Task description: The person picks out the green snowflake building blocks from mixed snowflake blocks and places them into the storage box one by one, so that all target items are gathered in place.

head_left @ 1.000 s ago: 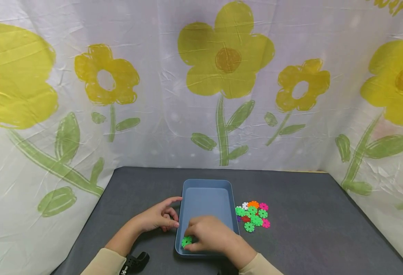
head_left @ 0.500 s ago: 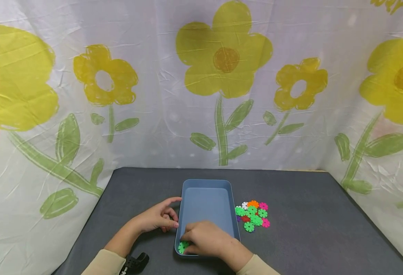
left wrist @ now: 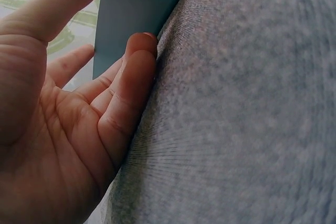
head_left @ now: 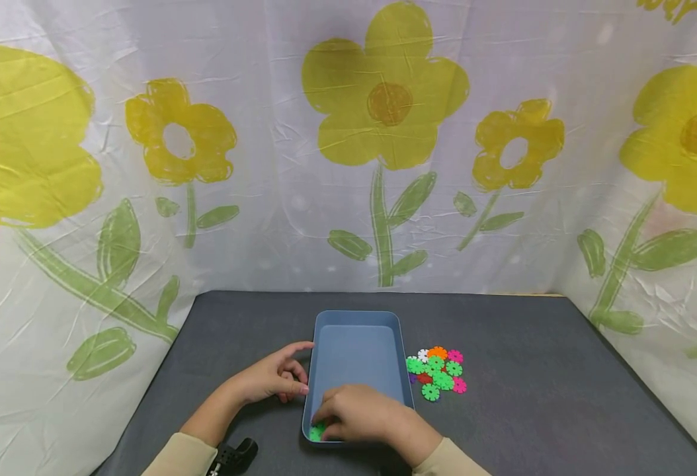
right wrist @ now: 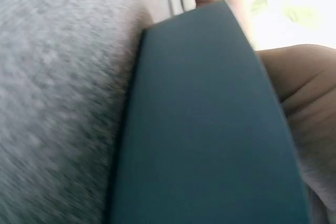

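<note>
A blue-grey rectangular tray (head_left: 357, 344) lies on the dark table. Inside it, at the near left corner, is a green notched plastic disc (head_left: 317, 432), partly covered by fingers. My right hand (head_left: 360, 413) reaches over the near rim and pinches this disc between thumb and fingers, low in the corner. My left hand (head_left: 277, 375) rests beside the tray's left side, index fingertip and thumb tip at the wall and the other fingers loosely bent. In the right wrist view the tray's outer wall (right wrist: 205, 129) hides the right fingertips and the disc.
A loose pile of notched plastic discs (head_left: 435, 371), green, pink, orange, white, red and purple, lies close to the tray's right side. A black wrist strap (head_left: 235, 456) sits at the left sleeve. A flower-printed curtain (head_left: 265, 198) stands behind the dark table (head_left: 533, 383).
My right hand has moved slightly left and toward the near edge, bringing the green disc into the tray's near left corner. My left hand has stayed in place.
</note>
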Tool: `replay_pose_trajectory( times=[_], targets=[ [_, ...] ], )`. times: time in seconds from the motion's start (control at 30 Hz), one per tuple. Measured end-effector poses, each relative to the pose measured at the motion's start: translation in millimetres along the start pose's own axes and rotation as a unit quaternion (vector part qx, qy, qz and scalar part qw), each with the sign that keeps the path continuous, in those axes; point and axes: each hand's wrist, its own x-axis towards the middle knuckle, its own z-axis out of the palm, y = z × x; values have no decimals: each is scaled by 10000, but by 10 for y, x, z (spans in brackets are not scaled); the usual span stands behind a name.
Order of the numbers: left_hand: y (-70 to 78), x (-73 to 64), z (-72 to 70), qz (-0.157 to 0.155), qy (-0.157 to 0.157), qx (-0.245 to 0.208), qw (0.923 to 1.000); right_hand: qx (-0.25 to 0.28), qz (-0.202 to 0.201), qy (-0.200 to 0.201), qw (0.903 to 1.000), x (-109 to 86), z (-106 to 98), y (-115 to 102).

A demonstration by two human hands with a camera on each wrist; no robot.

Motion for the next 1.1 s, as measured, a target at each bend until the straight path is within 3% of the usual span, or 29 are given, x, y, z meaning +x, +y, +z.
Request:
replay_pose_trajectory(
  times=[0.23, 0.53, 0.93, 1.1],
  targets=[
    [11, -3, 22, -21, 29, 7, 10000, 576, 380, 267, 9973, -115, -248, 95],
    [6, -11, 52, -70, 95, -8, 9999, 553, 797, 1044, 9898, -352, -576, 165],
    [-31, -16, 53, 86, 53, 27, 9999, 1342, 1283, 1938, 9633, -730, -912, 363],
    [-44, -8, 44, 121, 36, -5, 9999, 1416, 1474, 2231, 9531, -865, -964, 506]
  ],
)
